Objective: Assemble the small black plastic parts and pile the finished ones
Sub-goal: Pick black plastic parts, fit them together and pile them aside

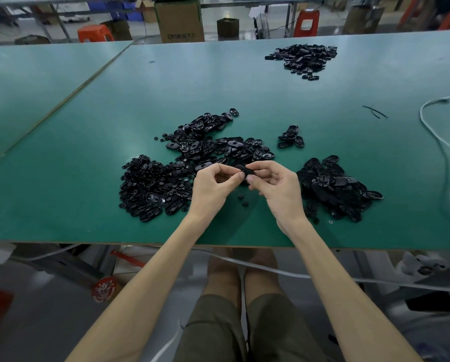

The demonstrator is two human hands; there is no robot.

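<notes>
Hands meet over the near middle of the table (244, 95), whose top is a smooth, matt green mat with a bare wooden rim along its near edge. The left hand (213, 184) and the right hand (276, 186) both pinch one small black plastic part (244, 169) between thumbs and curled fingertips, held just above the mat; its exact shape is mostly hidden by the fingers.

Toward the near left edge lies a heap of small round black pieces (150, 184), glossy and button-like, with a few oval shells mixed in. Behind the hands spreads a loose pile of oval shells (213, 142), shiny hard plastic with moulded openings. A small cluster of ovals (291, 138) sits apart to its right, and a denser right-hand pile (336, 186) lies just beside the right hand. A far pile (303, 57) rests near the far edge.

A white cable (438, 142) curves along the right edge, near two thin black strips (375, 112). Beyond the far edge stands a brown cardboard box (179, 19) printed with what reads as "QTOR", with characters after it too blurred to read.
</notes>
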